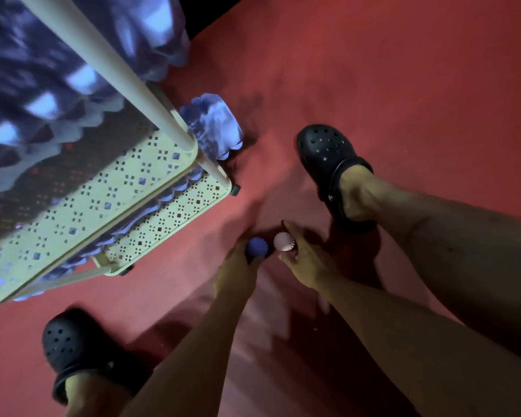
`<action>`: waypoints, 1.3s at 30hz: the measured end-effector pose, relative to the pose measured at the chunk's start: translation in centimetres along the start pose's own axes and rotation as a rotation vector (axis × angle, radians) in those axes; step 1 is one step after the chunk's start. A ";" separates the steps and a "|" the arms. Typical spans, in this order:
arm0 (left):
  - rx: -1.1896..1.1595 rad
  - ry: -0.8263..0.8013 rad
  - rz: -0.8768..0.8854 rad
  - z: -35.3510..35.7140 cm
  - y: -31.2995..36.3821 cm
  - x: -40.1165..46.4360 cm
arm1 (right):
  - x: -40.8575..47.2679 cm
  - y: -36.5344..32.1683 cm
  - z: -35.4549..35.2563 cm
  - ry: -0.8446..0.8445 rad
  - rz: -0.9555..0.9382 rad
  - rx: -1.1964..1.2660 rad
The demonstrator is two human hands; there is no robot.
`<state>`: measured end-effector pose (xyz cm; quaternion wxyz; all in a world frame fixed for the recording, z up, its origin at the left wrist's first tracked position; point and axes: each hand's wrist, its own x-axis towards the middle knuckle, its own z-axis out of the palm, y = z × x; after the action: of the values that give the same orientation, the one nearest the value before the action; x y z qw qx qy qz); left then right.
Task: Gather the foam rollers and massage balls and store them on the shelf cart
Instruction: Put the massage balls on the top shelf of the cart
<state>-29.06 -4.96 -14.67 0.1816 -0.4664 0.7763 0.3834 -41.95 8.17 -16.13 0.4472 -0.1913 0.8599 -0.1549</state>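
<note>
Low over the red floor, my left hand [238,273] grips a blue spiky massage ball [257,247]. Right beside it, my right hand [304,260] pinches a pink spiky massage ball [284,241]. The cream shelf cart [151,188] stands to the left, seen from above. A large blue-and-white foam roller [42,94] lies on its upper tier, blurred. Another blue foam roller [214,127] lies on the floor against the cart's far corner. Blue edges of more rollers show between the lower tiers.
My feet in black clogs stand on the floor, one at the right [331,167] just beyond my hands, one at the lower left [73,347]. A cart castor [234,190] pokes out near the corner. A dark edge [205,13] borders the floor at the top.
</note>
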 end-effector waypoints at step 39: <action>-1.716 0.189 0.535 -39.7 17.4 -52.0 | -51.8 -32.8 -29.2 -0.596 -0.705 1.200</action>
<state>-15.11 -0.20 51.40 -0.3884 -0.2747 0.3177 0.8202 -32.61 6.36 51.06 0.6120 -0.2125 0.3586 -0.6721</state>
